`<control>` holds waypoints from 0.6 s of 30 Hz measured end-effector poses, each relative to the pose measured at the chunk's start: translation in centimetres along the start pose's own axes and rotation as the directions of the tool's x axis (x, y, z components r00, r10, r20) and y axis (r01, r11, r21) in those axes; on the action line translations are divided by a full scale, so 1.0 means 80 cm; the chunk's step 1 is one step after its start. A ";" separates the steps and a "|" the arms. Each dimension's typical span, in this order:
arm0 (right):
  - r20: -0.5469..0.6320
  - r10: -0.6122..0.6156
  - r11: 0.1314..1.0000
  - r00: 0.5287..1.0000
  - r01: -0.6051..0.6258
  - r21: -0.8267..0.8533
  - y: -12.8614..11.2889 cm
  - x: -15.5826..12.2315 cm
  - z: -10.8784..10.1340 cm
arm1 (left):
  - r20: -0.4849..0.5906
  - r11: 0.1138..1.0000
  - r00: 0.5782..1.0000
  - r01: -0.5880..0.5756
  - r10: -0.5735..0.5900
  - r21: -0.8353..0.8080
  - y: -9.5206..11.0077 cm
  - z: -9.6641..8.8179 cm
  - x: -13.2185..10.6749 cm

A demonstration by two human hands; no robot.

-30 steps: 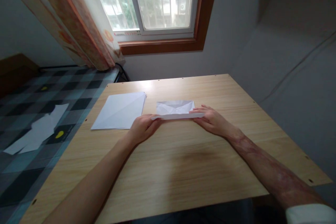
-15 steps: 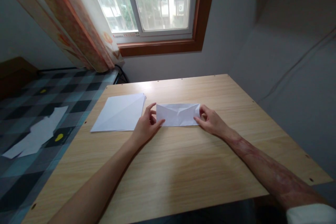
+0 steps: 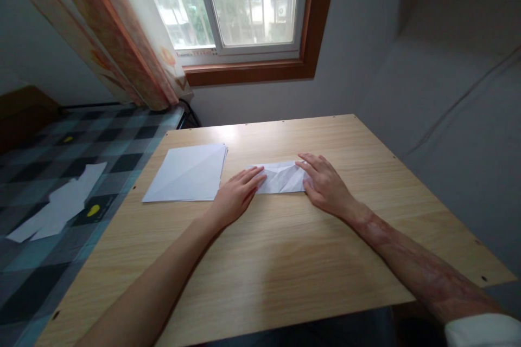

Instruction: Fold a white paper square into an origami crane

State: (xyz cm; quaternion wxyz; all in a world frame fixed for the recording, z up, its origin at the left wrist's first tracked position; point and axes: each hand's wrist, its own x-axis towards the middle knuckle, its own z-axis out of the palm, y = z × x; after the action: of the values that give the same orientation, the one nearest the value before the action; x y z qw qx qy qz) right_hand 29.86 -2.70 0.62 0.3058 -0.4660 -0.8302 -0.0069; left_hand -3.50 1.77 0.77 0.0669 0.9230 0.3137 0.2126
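A folded white sheet of paper (image 3: 281,178), creased across its face, lies as a narrow strip on the wooden table (image 3: 260,265). Flat over its left end rests my left hand (image 3: 239,191), fingers stretched out and lying on the paper. My right hand (image 3: 326,184) is at the right end, its fingers spread on the upper edge and the thumb by the lower corner. Both ends of the strip are partly hidden under the hands. Left of it sits a stack of white square paper (image 3: 185,173), with a diagonal crease on the top sheet.
Beyond the table's left edge is a bed with a checkered cover (image 3: 134,130), where cut white paper scraps (image 3: 61,206) lie. A window (image 3: 252,5) with a patterned curtain (image 3: 122,32) is behind the table. A cable (image 3: 459,100) runs along the right wall.
Both hands have gone from pinching the paper's ends to lying on it with fingers extended. The paper now looks flatter and more creased.
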 end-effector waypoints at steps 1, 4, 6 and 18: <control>0.044 -0.039 0.999 0.998 0.039 -0.002 -0.005 0.001 -0.001 | 0.032 1.000 0.999 -0.009 0.009 -0.009 -0.001 0.001 -0.001; 0.168 -0.166 0.986 0.972 0.159 0.052 -0.021 0.002 0.000 | 0.134 1.000 0.991 -0.012 0.013 -0.009 -0.002 0.002 -0.003; 0.245 -0.199 0.979 0.949 0.181 0.094 -0.028 0.002 0.005 | 0.196 1.000 0.980 -0.022 0.022 0.002 -0.001 0.001 -0.005; 0.368 0.036 0.999 0.929 -0.032 -0.015 -0.003 -0.006 0.013 | 0.277 0.990 0.955 0.079 -0.108 0.114 0.006 -0.009 -0.008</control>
State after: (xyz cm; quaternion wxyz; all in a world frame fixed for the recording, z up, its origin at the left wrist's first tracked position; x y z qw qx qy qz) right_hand 29.34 -2.84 -0.42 0.1426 -0.4747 -0.8647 0.0821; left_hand -4.03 1.01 1.33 0.0739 0.9301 0.3548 0.0592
